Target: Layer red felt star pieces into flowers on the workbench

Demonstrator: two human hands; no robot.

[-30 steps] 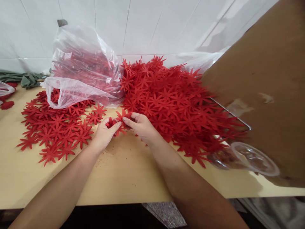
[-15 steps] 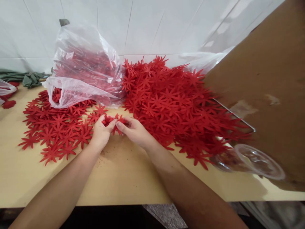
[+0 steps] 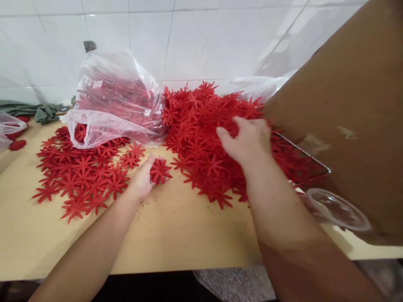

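Left hand (image 3: 141, 180) pinches a red flower cutout (image 3: 160, 171) just above the desk (image 3: 176, 235); right hand (image 3: 247, 140) rests half-open, fingers curled, on the big flower pile (image 3: 201, 126) nearby.

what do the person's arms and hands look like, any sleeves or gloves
Both forearms are bare right down to the bottom edge of the picture, with no sleeves showing. The left hand and right hand wear no gloves, and no rings, watch or bracelets show on the fingers or wrists.
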